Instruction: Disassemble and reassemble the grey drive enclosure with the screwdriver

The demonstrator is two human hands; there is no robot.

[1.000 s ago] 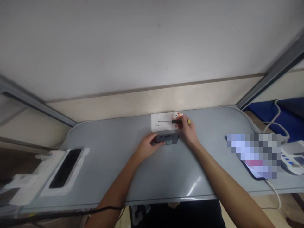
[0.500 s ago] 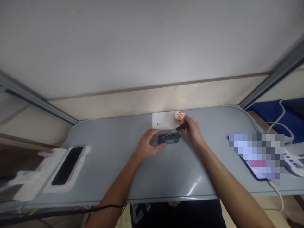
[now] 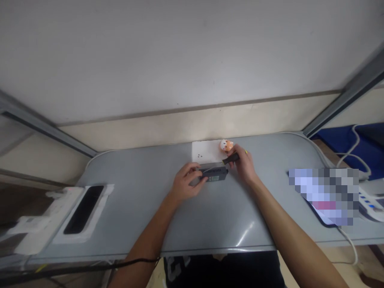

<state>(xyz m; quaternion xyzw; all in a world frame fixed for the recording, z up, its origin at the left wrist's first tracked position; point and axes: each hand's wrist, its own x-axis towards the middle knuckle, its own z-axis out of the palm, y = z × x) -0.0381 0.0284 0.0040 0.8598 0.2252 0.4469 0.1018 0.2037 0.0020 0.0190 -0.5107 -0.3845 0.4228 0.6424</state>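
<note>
A small dark grey box with slotted vents and a pale label [image 3: 216,176] stands on the table in front of me. My left hand [image 3: 187,181] is closed around its left end, with a finger near the tip of the screwdriver. My right hand [image 3: 242,163] grips the dark handle of a screwdriver [image 3: 230,159]. Its thin shaft slants down to the left across the vented face of the box. Whether the tip sits in a screw I cannot tell. Behind the box lies a white sheet [image 3: 207,149] with several tiny dark screws [image 3: 199,156].
An orange and white animal figurine [image 3: 226,145] stands beside the sheet, close to my right hand. On the left lie a black phone [image 3: 84,210] and a white power strip [image 3: 49,220]. A blurred-out screen device [image 3: 327,200] with a cable is at the right.
A finger of my left hand has moved onto the box's vented face, by the screwdriver's tip. The screwdriver's handle has shifted slightly in my right hand. The box stays in nearly the same place.
</note>
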